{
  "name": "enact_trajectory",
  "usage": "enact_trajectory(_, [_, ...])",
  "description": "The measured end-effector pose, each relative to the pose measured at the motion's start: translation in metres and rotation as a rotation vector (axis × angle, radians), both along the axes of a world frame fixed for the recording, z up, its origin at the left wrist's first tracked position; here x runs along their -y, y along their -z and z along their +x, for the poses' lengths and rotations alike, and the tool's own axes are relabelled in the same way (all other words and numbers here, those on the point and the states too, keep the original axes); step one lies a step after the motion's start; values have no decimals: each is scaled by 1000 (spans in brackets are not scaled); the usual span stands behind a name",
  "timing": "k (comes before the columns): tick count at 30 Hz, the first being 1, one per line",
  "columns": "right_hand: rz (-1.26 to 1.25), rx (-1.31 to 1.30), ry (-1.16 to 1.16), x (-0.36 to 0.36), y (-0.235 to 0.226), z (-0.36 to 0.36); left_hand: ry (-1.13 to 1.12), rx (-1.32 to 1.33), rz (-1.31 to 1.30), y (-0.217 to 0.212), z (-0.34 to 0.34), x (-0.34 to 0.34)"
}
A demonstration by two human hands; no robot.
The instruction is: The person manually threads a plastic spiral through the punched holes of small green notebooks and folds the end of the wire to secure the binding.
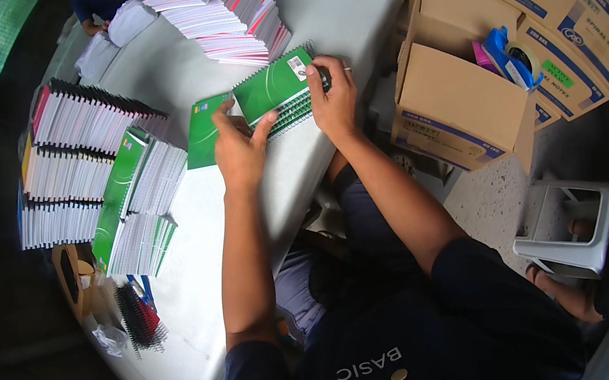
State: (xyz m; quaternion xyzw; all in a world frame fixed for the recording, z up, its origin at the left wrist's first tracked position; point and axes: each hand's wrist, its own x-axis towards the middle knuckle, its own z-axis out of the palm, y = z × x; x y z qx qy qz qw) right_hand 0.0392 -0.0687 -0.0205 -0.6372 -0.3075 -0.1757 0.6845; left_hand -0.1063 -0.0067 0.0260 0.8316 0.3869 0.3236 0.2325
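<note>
A small stack of green spiral notebooks (267,87) lies near the table's front edge, white label sticker on top, coils along its near and far sides. My right hand (335,98) is closed around the stack's right end, thumb on the cover and fingers at the far corner. At the left end my left hand (240,148) is half curled, its thumb against the stack's near left corner. Its fingers reach over another green notebook (200,135), which lies partly behind that hand. Whether those fingers press on the cover or on the stack's edge is hard to see.
Leaning piles of bound white pages (66,161) and green-covered notebooks (134,206) stand at left. A tall paper stack (219,15) is at the back. Black coils (137,319) lie front left. An open carton (459,104) with a blue tape dispenser (508,59) stands right, near a stool (568,226).
</note>
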Motion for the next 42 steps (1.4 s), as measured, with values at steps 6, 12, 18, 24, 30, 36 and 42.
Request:
enact_trajectory(6, [-163, -5, 29, 4, 7, -3, 106, -137, 171, -4, -10, 6])
enact_trajectory(12, [-147, -24, 66, 11, 11, -22, 65, -207, -82, -9, -9, 4])
enact_trajectory(18, [-183, -24, 62, 17, 8, -30, 203, -348, -148, -37, -28, -1])
enact_trajectory(24, [-154, -67, 16, 21, 6, -33, 260, -429, 117, -45, -24, -93])
enact_trajectory(30, [-151, -63, -66, 24, 6, -34, 290, -695, 6, -16, 6, -127])
enact_trajectory(36, [-182, 28, -258, 42, 4, -21, 268, -842, 46, -27, -38, -78])
enact_trajectory(42, [-348, 134, -355, 51, -2, -12, 318, -810, -43, -45, -126, -16])
